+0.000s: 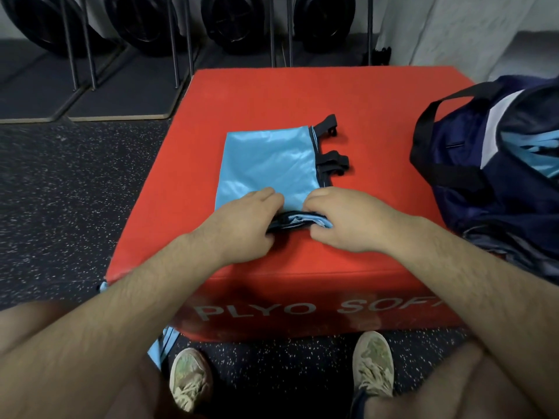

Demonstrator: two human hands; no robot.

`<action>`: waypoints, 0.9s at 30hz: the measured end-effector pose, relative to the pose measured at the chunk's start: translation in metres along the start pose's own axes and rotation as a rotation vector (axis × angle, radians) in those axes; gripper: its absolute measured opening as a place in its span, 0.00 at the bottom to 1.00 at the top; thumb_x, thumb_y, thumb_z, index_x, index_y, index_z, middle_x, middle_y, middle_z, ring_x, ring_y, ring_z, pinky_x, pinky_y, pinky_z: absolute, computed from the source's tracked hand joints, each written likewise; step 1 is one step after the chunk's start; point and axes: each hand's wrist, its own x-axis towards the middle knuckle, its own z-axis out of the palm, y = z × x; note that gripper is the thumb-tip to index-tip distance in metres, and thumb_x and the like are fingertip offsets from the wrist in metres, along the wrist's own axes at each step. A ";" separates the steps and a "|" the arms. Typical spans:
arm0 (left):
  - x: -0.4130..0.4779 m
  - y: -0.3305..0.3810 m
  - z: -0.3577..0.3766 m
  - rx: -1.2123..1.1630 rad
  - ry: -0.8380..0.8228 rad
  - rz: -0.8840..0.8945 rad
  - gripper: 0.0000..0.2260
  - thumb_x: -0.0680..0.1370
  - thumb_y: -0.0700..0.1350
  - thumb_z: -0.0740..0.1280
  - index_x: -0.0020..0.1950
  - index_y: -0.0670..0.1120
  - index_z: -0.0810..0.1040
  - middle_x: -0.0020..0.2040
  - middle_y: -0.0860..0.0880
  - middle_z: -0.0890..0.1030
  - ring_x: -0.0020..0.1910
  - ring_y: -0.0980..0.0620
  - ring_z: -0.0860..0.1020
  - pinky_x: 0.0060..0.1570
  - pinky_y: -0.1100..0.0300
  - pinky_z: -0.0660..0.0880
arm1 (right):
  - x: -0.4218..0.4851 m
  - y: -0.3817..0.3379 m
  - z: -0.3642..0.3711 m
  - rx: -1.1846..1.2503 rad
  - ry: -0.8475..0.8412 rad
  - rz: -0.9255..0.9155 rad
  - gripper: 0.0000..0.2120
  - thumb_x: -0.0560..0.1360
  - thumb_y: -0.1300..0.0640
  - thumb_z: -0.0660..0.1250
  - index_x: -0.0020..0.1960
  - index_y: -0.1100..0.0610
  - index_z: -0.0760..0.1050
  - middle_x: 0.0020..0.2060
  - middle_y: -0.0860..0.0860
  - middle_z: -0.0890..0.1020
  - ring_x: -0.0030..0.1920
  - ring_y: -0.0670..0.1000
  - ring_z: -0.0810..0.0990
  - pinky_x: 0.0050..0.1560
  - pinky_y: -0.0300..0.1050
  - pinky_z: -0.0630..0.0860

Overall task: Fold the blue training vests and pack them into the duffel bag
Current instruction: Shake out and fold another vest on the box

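Note:
A light blue training vest (269, 161) with black trim and two black straps lies flat on the red plyo box (378, 116). Its near end is rolled up into a thick fold. My left hand (242, 225) and my right hand (341, 219) both grip that rolled near end, side by side, fingers curled over it. The navy duffel bag (490, 164) stands open at the box's right edge, with light blue vest fabric (532, 152) showing inside it.
Another strip of light blue fabric (161, 346) hangs by my left knee below the box. Black weight plates on racks (236, 22) line the far wall. Speckled rubber floor (60, 192) surrounds the box; my shoes (373, 364) stand before it.

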 end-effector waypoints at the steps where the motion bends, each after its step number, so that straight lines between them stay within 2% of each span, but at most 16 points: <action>1: -0.001 -0.005 -0.005 -0.002 -0.022 -0.031 0.11 0.71 0.42 0.67 0.50 0.48 0.68 0.48 0.54 0.68 0.49 0.51 0.71 0.44 0.56 0.68 | -0.001 0.003 -0.002 -0.002 0.003 0.009 0.05 0.73 0.51 0.64 0.41 0.49 0.69 0.43 0.44 0.72 0.49 0.49 0.73 0.48 0.54 0.76; 4: -0.007 -0.023 -0.019 -0.003 -0.120 -0.107 0.07 0.73 0.40 0.66 0.47 0.48 0.70 0.44 0.55 0.70 0.45 0.51 0.71 0.41 0.58 0.63 | -0.003 0.009 -0.008 0.038 -0.016 0.053 0.12 0.72 0.52 0.67 0.37 0.47 0.64 0.40 0.44 0.70 0.46 0.48 0.71 0.47 0.54 0.75; 8: -0.016 -0.035 -0.035 -0.119 -0.276 -0.140 0.05 0.76 0.44 0.69 0.43 0.47 0.73 0.38 0.53 0.76 0.39 0.52 0.75 0.41 0.53 0.69 | -0.008 0.013 -0.020 0.137 -0.058 0.056 0.10 0.72 0.53 0.70 0.37 0.55 0.71 0.33 0.51 0.74 0.35 0.50 0.73 0.39 0.53 0.73; 11: -0.024 -0.035 -0.044 -0.349 -0.469 -0.163 0.08 0.76 0.45 0.71 0.41 0.47 0.74 0.32 0.55 0.73 0.32 0.57 0.71 0.37 0.55 0.69 | -0.014 0.010 -0.030 0.249 -0.188 0.074 0.09 0.70 0.54 0.70 0.37 0.57 0.72 0.30 0.52 0.76 0.32 0.54 0.74 0.36 0.54 0.72; 13: -0.025 -0.038 -0.047 -0.374 -0.484 -0.158 0.10 0.77 0.47 0.71 0.41 0.47 0.74 0.32 0.57 0.70 0.32 0.58 0.68 0.37 0.55 0.67 | -0.014 0.007 -0.033 0.320 -0.177 0.056 0.08 0.71 0.57 0.69 0.37 0.58 0.72 0.29 0.53 0.76 0.31 0.51 0.72 0.36 0.54 0.71; 16: -0.018 -0.043 -0.053 -0.457 -0.299 -0.230 0.10 0.75 0.52 0.73 0.43 0.48 0.76 0.33 0.55 0.74 0.33 0.57 0.70 0.37 0.54 0.66 | -0.004 0.007 -0.037 0.347 -0.003 0.107 0.06 0.72 0.58 0.69 0.40 0.59 0.74 0.32 0.56 0.77 0.33 0.50 0.72 0.37 0.53 0.70; 19: -0.003 -0.048 -0.058 -0.519 0.007 -0.373 0.08 0.75 0.49 0.74 0.43 0.48 0.77 0.34 0.53 0.76 0.33 0.55 0.71 0.35 0.57 0.66 | 0.011 0.011 -0.036 0.325 0.221 0.173 0.06 0.72 0.58 0.67 0.42 0.60 0.73 0.32 0.52 0.77 0.34 0.52 0.73 0.37 0.49 0.67; 21: 0.009 -0.053 -0.058 -0.575 0.141 -0.442 0.08 0.75 0.48 0.74 0.41 0.48 0.76 0.34 0.53 0.75 0.33 0.55 0.71 0.35 0.57 0.65 | 0.023 0.015 -0.032 0.357 0.308 0.243 0.04 0.73 0.56 0.67 0.47 0.55 0.73 0.34 0.48 0.78 0.34 0.48 0.75 0.35 0.47 0.67; 23: 0.021 -0.059 -0.053 -0.624 0.215 -0.506 0.10 0.75 0.49 0.73 0.41 0.47 0.75 0.33 0.52 0.73 0.31 0.55 0.69 0.31 0.59 0.65 | 0.035 0.019 -0.029 0.395 0.364 0.319 0.07 0.75 0.55 0.67 0.52 0.51 0.73 0.36 0.46 0.79 0.36 0.47 0.76 0.35 0.44 0.68; 25: 0.034 -0.065 -0.046 -0.675 0.262 -0.579 0.09 0.76 0.49 0.73 0.43 0.45 0.76 0.33 0.51 0.73 0.30 0.55 0.69 0.27 0.62 0.65 | 0.047 0.022 -0.025 0.408 0.409 0.367 0.09 0.76 0.55 0.66 0.56 0.52 0.73 0.38 0.45 0.79 0.38 0.49 0.77 0.37 0.45 0.67; 27: 0.046 -0.072 -0.037 -0.702 0.306 -0.629 0.12 0.76 0.50 0.72 0.47 0.41 0.78 0.36 0.49 0.76 0.33 0.52 0.73 0.31 0.61 0.68 | 0.058 0.025 -0.021 0.417 0.439 0.395 0.12 0.78 0.55 0.64 0.61 0.54 0.72 0.41 0.46 0.79 0.41 0.50 0.77 0.41 0.45 0.69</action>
